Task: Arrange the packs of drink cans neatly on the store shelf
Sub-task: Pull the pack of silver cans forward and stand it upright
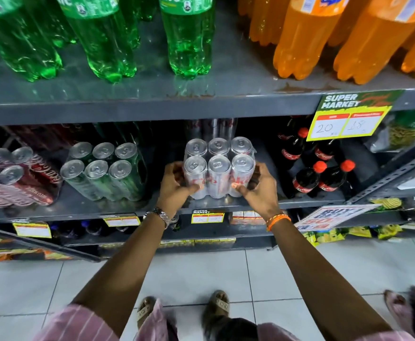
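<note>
A shrink-wrapped pack of silver cans [218, 166] stands at the front of the grey middle shelf [83, 207]. My left hand [177, 184] grips its left side and my right hand [259, 185] grips its right side, thumbs on the front. Behind it more silver cans show in the dark. To the left stands a pack of green cans [103, 171], upright and slightly angled. Further left a pack of red cola cans [17, 180] leans, tilted toward the left.
Small cola bottles [310, 168] crowd the shelf right of the silver pack. Green bottles [98, 35] and orange bottles [324, 33] fill the shelf above. Yellow price tags [346, 121] hang off the shelf edges. Another person's feet [408, 303] stand at bottom right on the tiled floor.
</note>
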Tool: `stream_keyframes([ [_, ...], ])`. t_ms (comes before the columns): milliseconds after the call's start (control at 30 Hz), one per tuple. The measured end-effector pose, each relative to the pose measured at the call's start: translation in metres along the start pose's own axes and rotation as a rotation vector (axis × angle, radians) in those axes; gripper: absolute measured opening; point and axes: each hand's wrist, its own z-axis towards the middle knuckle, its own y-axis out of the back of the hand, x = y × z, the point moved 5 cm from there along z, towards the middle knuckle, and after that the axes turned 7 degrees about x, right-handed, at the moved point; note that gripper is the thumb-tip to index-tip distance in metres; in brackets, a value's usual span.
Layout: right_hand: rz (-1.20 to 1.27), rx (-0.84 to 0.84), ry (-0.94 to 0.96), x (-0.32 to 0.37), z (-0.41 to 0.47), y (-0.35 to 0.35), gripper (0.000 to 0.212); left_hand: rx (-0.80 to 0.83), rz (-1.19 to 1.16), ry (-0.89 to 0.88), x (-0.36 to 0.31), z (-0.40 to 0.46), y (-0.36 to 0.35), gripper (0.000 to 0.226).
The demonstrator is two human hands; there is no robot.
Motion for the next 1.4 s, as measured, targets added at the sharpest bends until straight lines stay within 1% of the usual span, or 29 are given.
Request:
stream_keyframes([
  [67, 0.053, -0.020, -0.005, 0.004, 0.002, 0.004, 0.078, 0.001, -0.111, -0.042, -0.021, 0.008, 0.004, 0.079],
  [133, 0.061, -0.074, -0.013, 0.007, 0.000, 0.006, 0.084, 0.031, -0.164, -0.058, -0.047, 0.024, 0.005, 0.076],
  [167, 0.043, -0.102, -0.012, 0.009, -0.001, 0.006, 0.084, 0.075, -0.168, -0.052, -0.058, 0.032, 0.003, 0.069],
  [233, 0.017, -0.136, -0.012, 0.011, -0.005, 0.004, 0.076, 0.143, -0.139, -0.028, -0.072, 0.045, -0.005, 0.042],
  [267, 0.013, -0.141, -0.019, 0.012, -0.005, 0.003, 0.071, 0.145, -0.123, -0.002, -0.074, 0.050, -0.008, 0.033],
  [300, 0.005, -0.141, -0.023, 0.014, -0.004, 0.003, 0.068, 0.142, -0.101, 0.032, -0.073, 0.053, -0.011, 0.030],
  [333, -0.008, -0.135, -0.022, 0.016, -0.001, 0.004, 0.066, 0.139, -0.077, 0.051, -0.071, 0.053, -0.012, 0.030],
  [400, -0.042, -0.105, -0.011, 0.023, 0.006, 0.007, 0.062, 0.124, -0.038, 0.033, -0.070, 0.046, -0.011, 0.032],
  [500, -0.122, -0.087, 0.038, 0.029, 0.026, 0.014, 0.054, 0.108, -0.079, 0.021, -0.062, 0.029, -0.005, 0.029],
  [567, -0.167, -0.079, 0.049, 0.033, 0.042, 0.017, 0.052, 0.077, -0.120, 0.014, -0.055, 0.014, -0.004, 0.034],
  [633, -0.246, -0.059, 0.048, 0.039, 0.055, 0.017, 0.045, 0.062, -0.140, 0.011, -0.046, -0.003, -0.006, 0.038],
  [767, -0.220, -0.015, 0.000, 0.038, 0.072, 0.012, 0.042, 0.103, -0.119, 0.042, -0.035, -0.029, -0.010, 0.044],
  [867, -0.179, -0.093, 0.004, 0.041, 0.054, 0.014, 0.030, 0.096, -0.110, 0.040, -0.044, -0.021, -0.004, 0.044],
  [967, -0.057, -0.197, 0.073, 0.055, 0.009, 0.005, 0.014, 0.080, -0.068, 0.026, -0.068, 0.014, -0.004, 0.045],
  [1000, -0.009, -0.199, 0.083, 0.059, -0.007, -0.002, 0.018, 0.085, -0.068, 0.019, -0.076, 0.028, -0.007, 0.045],
  [1033, 0.016, -0.190, 0.090, 0.062, -0.021, -0.011, 0.028, 0.097, -0.076, 0.015, -0.082, 0.042, -0.012, 0.044],
  [1100, -0.015, -0.173, 0.107, 0.067, -0.039, -0.027, 0.043, 0.151, -0.049, 0.036, -0.087, 0.065, -0.023, 0.043],
  [1167, -0.070, -0.148, 0.114, 0.069, -0.045, -0.035, 0.052, 0.224, -0.012, 0.079, -0.086, 0.079, -0.033, 0.048],
  [1233, -0.083, -0.133, 0.100, 0.069, -0.041, -0.035, 0.054, 0.224, -0.007, 0.108, -0.083, 0.087, -0.037, 0.052],
  [1333, 0.100, -0.150, 0.003, 0.060, -0.032, -0.029, 0.047, 0.186, 0.036, 0.110, -0.078, 0.095, -0.031, 0.055],
  [1400, 0.140, -0.174, -0.007, 0.053, -0.028, -0.023, 0.049, 0.177, 0.041, 0.123, -0.073, 0.092, -0.026, 0.057],
])
